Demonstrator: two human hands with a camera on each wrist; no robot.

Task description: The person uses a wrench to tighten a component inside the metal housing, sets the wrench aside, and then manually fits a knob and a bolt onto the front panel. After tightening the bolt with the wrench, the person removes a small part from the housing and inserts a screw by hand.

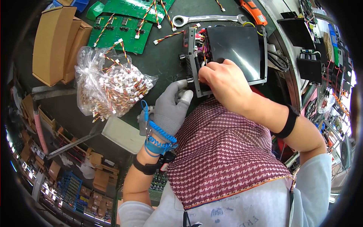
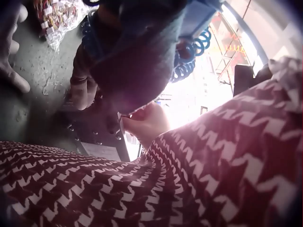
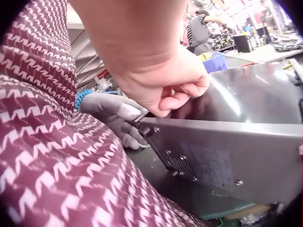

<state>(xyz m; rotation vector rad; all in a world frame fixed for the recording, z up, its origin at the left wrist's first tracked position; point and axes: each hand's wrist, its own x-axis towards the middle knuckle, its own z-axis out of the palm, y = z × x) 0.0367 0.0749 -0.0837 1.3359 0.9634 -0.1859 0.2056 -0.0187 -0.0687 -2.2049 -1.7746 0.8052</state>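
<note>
A metal-cased device (image 1: 236,49) with a dark glossy top panel lies on the bench, its wired interior exposed behind the front panel. My bare right hand (image 1: 227,81) reaches into that gap with curled fingers; its fingertips are hidden, so I cannot tell what they hold. On the outer side, my gloved left hand (image 1: 172,106) has its index fingertip at a black knob (image 1: 190,79), with the thumb apart from it, lower along the panel. A second black knob (image 1: 182,57) stands farther along. The right wrist view shows the gloved left fingers (image 3: 130,137) beside the case corner.
A clear bag of short wire connectors (image 1: 117,89) lies left of the device. Green circuit boards (image 1: 121,32), cardboard boxes (image 1: 56,41) and a combination wrench (image 1: 208,19) are beyond. An orange-handled tool (image 1: 255,13) lies at the upper right. A blue coiled cord (image 1: 162,132) hangs at my left wrist.
</note>
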